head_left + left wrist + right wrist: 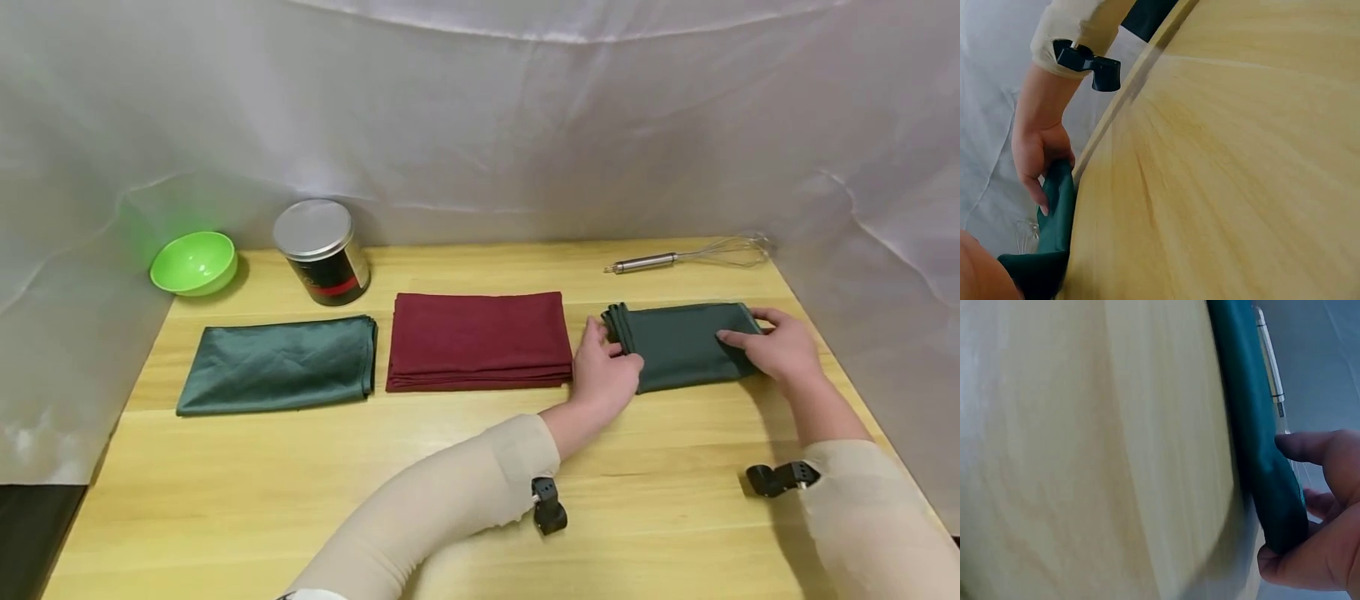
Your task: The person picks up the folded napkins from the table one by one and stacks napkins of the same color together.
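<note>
A folded dark green cloth (690,342) lies at the right of the table, its left edge gathered in several raised layers. At that layered edge my left hand (606,375) holds the cloth, fingers at the side and thumb near the front corner. My right hand (787,346) grips the opposite end, thumb on top and the other fingers around the far edge. The right wrist view shows the right hand (1329,525) with the green cloth (1250,406) between thumb and fingers. Only part of the left hand (982,272) appears in the left wrist view.
A folded dark red cloth (480,337) lies just left of my left hand, and another folded green cloth (277,367) farther left. Behind them stand a lidded tin (330,258) and a bright green bowl (195,265). A whisk (652,262) lies behind the held cloth.
</note>
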A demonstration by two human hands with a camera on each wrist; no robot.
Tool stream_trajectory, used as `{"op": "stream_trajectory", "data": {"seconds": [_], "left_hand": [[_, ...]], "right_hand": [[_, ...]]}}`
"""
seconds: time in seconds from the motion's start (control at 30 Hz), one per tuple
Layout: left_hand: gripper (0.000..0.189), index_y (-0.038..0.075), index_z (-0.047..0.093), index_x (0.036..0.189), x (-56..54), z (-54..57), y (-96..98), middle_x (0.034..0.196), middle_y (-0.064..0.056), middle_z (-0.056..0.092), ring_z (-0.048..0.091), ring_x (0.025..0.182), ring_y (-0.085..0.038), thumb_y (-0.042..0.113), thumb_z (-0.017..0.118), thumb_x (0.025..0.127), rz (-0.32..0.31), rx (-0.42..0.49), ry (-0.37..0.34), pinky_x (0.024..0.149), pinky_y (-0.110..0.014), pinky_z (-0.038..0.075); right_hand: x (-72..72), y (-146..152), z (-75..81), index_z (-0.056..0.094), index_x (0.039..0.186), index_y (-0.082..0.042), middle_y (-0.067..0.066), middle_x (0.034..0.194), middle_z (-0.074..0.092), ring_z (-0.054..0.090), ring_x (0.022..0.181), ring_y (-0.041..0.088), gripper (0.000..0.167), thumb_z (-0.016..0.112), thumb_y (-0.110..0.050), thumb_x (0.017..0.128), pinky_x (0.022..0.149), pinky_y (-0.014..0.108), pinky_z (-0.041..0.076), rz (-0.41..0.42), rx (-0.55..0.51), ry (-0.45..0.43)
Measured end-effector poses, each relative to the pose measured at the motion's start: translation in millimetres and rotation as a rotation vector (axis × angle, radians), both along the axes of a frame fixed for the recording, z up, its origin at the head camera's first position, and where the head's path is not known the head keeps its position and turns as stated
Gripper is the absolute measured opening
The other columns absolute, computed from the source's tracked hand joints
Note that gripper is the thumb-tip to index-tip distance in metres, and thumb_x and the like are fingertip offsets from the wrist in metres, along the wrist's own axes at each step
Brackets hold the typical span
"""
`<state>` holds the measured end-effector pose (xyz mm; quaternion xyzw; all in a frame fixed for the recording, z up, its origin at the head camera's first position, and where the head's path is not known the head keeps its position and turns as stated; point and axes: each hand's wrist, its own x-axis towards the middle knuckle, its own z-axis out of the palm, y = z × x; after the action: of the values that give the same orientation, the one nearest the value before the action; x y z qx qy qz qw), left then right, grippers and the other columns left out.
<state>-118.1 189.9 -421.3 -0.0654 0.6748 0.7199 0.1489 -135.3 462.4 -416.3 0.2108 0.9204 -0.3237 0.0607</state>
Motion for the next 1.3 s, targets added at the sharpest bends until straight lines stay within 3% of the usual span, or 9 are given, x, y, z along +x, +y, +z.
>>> {"op": "stream_trajectory", "data": {"seconds": [0.23, 0.37, 0.47, 0.63, 0.73, 0.87, 0.97, 1.1, 1.3], "left_hand": [[0.065, 0.017, 0.051, 0.147, -3.0, 3.7, 3.0, 0.128, 0.011, 0.060, 0.053, 0.118, -0.010, 0.005, 0.068, 0.086, -0.021, -0.115, 0.033, 0.091, -0.027, 0.047], [0.063, 0.014, 0.054, 0.145, -5.6, 4.8, 4.8, 0.133, 0.005, 0.059, 0.052, 0.123, -0.014, 0.011, 0.073, 0.085, -0.049, -0.242, 0.029, 0.091, -0.029, 0.048], [0.065, 0.012, 0.050, 0.147, -7.6, 5.3, 5.2, 0.139, 0.001, 0.055, 0.048, 0.128, -0.017, 0.017, 0.074, 0.087, -0.073, -0.333, 0.021, 0.094, -0.032, 0.047], [0.060, 0.010, 0.050, 0.147, -11.9, 4.7, 4.0, 0.141, -0.003, 0.054, 0.047, 0.131, -0.019, 0.017, 0.070, 0.091, -0.072, -0.380, 0.031, 0.098, -0.033, 0.046], [0.057, 0.010, 0.054, 0.144, -14.3, 4.5, 2.7, 0.137, -0.003, 0.058, 0.050, 0.127, -0.018, 0.012, 0.069, 0.090, -0.045, -0.392, 0.052, 0.094, -0.032, 0.048], [0.056, 0.012, 0.056, 0.143, -13.7, 4.9, 3.5, 0.131, -0.002, 0.062, 0.056, 0.120, -0.015, 0.010, 0.068, 0.089, -0.063, -0.410, 0.086, 0.090, -0.030, 0.050], [0.054, 0.016, 0.057, 0.142, -11.3, 6.0, 5.3, 0.125, 0.001, 0.065, 0.061, 0.112, -0.014, 0.011, 0.068, 0.089, -0.090, -0.433, 0.109, 0.084, -0.029, 0.052], [0.049, 0.020, 0.061, 0.137, -10.2, 7.5, 7.0, 0.115, 0.005, 0.069, 0.065, 0.100, -0.012, 0.010, 0.067, 0.089, -0.080, -0.445, 0.136, 0.076, -0.028, 0.053], [0.051, 0.021, 0.061, 0.139, -9.7, 8.4, 7.6, 0.114, 0.009, 0.068, 0.062, 0.107, -0.007, 0.007, 0.066, 0.091, -0.057, -0.357, 0.124, 0.083, -0.026, 0.052]], "right_hand": [[0.8, -4.5, -1.6, 0.032, 0.154, 0.000, 0.041, 0.136, 0.040, 0.041, 0.119, 0.056, 0.066, 0.054, -0.035, 0.102, 0.089, 0.063, 0.041, 0.067, 0.048, 0.108], [0.0, -5.4, -0.4, 0.037, 0.152, -0.001, 0.040, 0.135, 0.044, 0.040, 0.120, 0.058, 0.064, 0.054, -0.036, 0.102, 0.091, 0.068, 0.036, 0.131, 0.205, 0.124], [-0.7, -5.8, 1.8, 0.035, 0.153, -0.001, 0.041, 0.137, 0.041, 0.038, 0.122, 0.060, 0.065, 0.051, -0.038, 0.103, 0.094, 0.069, 0.034, 0.136, 0.221, 0.079], [1.4, -1.2, 9.7, 0.034, 0.152, 0.003, 0.041, 0.140, 0.038, 0.035, 0.124, 0.059, 0.069, 0.047, -0.044, 0.103, 0.096, 0.067, 0.035, 0.034, 0.157, -0.016], [2.4, 3.7, 15.8, 0.041, 0.146, 0.006, 0.041, 0.140, 0.036, 0.031, 0.126, 0.060, 0.071, 0.049, -0.048, 0.100, 0.099, 0.065, 0.032, -0.009, 0.135, -0.045], [4.0, 8.8, 17.6, 0.047, 0.138, 0.010, 0.040, 0.141, 0.036, 0.033, 0.125, 0.058, 0.072, 0.055, -0.049, 0.098, 0.098, 0.063, 0.034, -0.022, 0.072, -0.071], [5.4, 10.0, 12.2, 0.048, 0.137, 0.012, 0.037, 0.139, 0.039, 0.041, 0.119, 0.051, 0.071, 0.058, -0.047, 0.097, 0.089, 0.053, 0.042, -0.029, 0.011, -0.066], [8.0, 9.0, 4.7, 0.052, 0.134, 0.012, 0.034, 0.135, 0.044, 0.045, 0.112, 0.042, 0.069, 0.059, -0.046, 0.097, 0.079, 0.036, 0.041, -0.049, -0.010, -0.024], [16.9, 4.7, 4.2, 0.045, 0.142, 0.007, 0.025, 0.137, 0.042, 0.044, 0.112, 0.034, 0.071, 0.057, -0.047, 0.098, 0.071, 0.029, 0.044, -0.124, -0.133, 0.044]]}}
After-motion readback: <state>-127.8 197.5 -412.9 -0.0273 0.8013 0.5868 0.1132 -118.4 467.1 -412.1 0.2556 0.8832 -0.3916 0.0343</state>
